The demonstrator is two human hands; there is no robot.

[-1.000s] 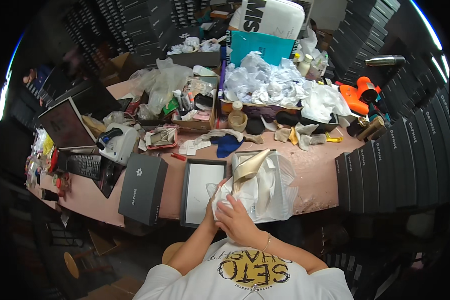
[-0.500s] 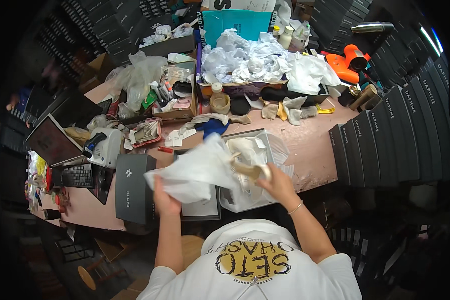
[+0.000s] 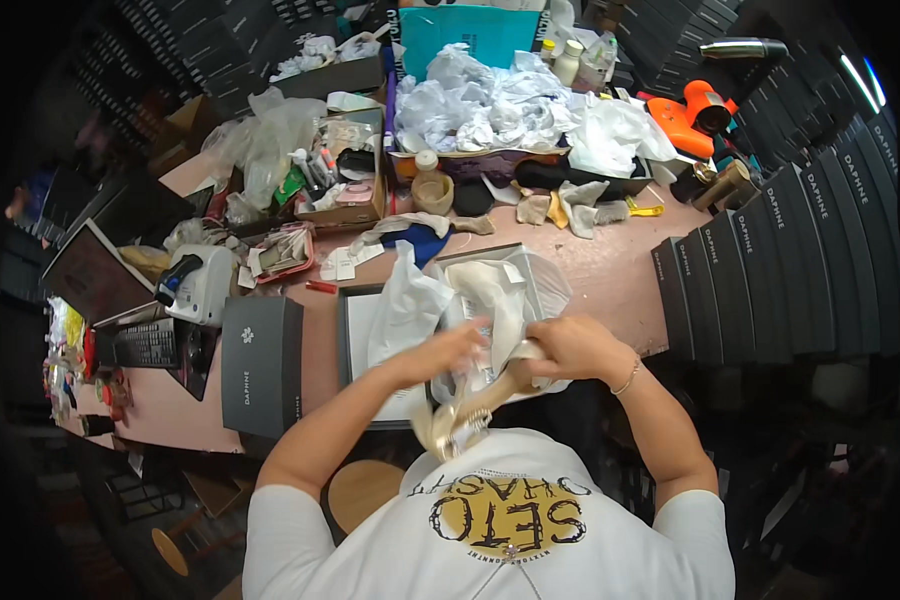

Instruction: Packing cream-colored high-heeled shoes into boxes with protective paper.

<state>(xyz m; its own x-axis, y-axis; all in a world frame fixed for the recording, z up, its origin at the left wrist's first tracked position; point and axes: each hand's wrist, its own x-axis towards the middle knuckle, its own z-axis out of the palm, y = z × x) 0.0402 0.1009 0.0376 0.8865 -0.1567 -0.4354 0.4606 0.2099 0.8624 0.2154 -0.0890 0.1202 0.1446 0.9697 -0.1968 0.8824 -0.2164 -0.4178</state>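
Note:
My right hand [image 3: 578, 347] is closed on a pale gold shoe [image 3: 452, 428], which hangs tilted toward my body; shiny trim shows on its blurred front. My left hand [image 3: 452, 350], smeared by motion, is beside the box, and its finger positions do not show clearly. A white sheet [image 3: 406, 302] of thin wrapping lies crumpled to the left of the open shoe box [image 3: 568, 300]. That box is lined with clear plastic and holds cream-coloured stuffing or wrapping [image 3: 490, 285]. Under the sheet is another shallow grey box part [image 3: 358, 320].
A closed dark grey shoe box [image 3: 260, 365] stands left. Behind are a big box of crumpled white paper [image 3: 500, 110], a jar [image 3: 432, 190] and several cloth scraps [image 3: 570, 212]. Stacked dark boxes [image 3: 770, 270] line the right side; a scanner on a white stand [image 3: 202, 285] is left.
My left hand has let go of the white sheet, which now lies by the box, and moved right. My right hand has drawn the shoe toward my body.

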